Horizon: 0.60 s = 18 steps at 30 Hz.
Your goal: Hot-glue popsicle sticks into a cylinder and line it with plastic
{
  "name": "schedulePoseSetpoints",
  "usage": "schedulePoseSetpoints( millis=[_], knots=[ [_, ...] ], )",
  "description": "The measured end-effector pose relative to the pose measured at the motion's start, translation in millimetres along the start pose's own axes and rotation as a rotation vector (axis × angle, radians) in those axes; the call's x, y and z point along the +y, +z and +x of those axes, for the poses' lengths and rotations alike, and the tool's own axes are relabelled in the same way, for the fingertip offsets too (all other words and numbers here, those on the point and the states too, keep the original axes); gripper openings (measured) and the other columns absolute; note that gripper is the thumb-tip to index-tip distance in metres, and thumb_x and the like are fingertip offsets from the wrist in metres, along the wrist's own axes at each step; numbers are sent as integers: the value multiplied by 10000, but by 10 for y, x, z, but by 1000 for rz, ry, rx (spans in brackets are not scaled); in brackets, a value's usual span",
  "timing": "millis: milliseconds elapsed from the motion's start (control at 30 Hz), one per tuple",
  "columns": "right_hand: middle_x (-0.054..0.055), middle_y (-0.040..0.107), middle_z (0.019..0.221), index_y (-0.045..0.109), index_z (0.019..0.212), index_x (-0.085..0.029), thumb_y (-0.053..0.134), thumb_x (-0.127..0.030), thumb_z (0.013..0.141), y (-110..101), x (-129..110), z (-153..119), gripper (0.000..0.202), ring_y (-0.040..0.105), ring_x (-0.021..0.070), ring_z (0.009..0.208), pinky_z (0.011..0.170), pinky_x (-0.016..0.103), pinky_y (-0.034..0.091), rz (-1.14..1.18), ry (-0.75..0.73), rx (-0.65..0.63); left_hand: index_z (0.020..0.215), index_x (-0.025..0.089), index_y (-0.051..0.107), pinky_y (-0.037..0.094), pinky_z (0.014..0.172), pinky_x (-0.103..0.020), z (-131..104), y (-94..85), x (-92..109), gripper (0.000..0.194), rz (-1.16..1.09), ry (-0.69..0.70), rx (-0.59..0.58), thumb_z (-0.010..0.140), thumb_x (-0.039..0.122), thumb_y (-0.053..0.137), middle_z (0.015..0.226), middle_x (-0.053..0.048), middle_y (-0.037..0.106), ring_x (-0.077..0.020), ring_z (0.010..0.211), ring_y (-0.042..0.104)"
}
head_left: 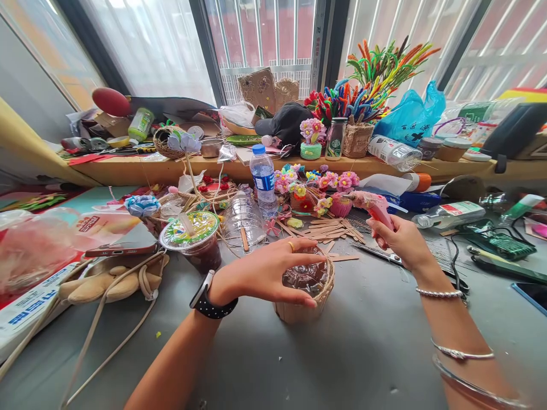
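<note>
My left hand (pixel 267 273) lies over a small round pot (pixel 301 312) on the grey table. Its fingers are spread, with the thumb by the near rim and the other fingers across the far side; whether they press on it I cannot tell. The pot has a brownish wall, twine around its rim and clear ridged plastic inside. On the right, my right hand (pixel 395 239) is closed around the handle of a pink hot glue gun (pixel 376 208), raised above the table with its nozzle pointing left. Loose wooden craft sticks (pixel 327 229) lie just behind the pot.
A lidded drink cup (pixel 199 250), a clear cut bottle (pixel 243 219) and a blue-capped water bottle (pixel 264 188) stand left of the pot. Scissors (pixel 380 254) lie under my right hand. Crafted flowers (pixel 294 179) crowd the back. A phone (pixel 532 296) sits far right.
</note>
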State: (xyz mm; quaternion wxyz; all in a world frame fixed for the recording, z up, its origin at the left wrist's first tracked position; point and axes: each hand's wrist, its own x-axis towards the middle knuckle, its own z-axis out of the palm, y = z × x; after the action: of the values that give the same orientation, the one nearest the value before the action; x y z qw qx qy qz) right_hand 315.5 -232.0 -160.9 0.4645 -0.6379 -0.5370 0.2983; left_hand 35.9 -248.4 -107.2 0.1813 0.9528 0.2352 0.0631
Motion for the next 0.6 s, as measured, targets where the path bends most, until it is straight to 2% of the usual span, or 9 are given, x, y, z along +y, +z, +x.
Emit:
schedulePoseSetpoints(
  millis=[133,233,433,600],
  knots=[
    [-37,465,487,458,643,-176,598,-524,611,9,-25,-8,377,382,56,379,364,200,320,47,18,27,1283,240,362,274,1006,-331,-8,19,28,757,17,8,28,638,555,606,1358,-84,328,-246,1223,327],
    [-37,465,495,467,632,-172,610,-531,592,9,-66,-31,389,379,52,375,351,195,312,63,16,41,1270,225,378,280,999,-329,-26,14,43,725,17,7,37,653,531,607,1345,-88,347,-240,1212,341],
    [-35,486,498,491,632,-172,629,-520,580,-10,-80,-97,377,391,59,377,353,199,321,47,1,82,1083,207,529,314,969,-278,-40,-31,77,368,-9,28,75,758,378,564,1271,-54,438,-180,1142,419],
    [-40,484,480,491,621,-181,613,-515,610,-25,-27,-186,356,397,64,381,356,198,317,31,-4,122,853,181,557,379,887,-254,11,0,146,98,-46,45,111,769,229,548,1165,-37,514,-157,1031,493]
  ],
)
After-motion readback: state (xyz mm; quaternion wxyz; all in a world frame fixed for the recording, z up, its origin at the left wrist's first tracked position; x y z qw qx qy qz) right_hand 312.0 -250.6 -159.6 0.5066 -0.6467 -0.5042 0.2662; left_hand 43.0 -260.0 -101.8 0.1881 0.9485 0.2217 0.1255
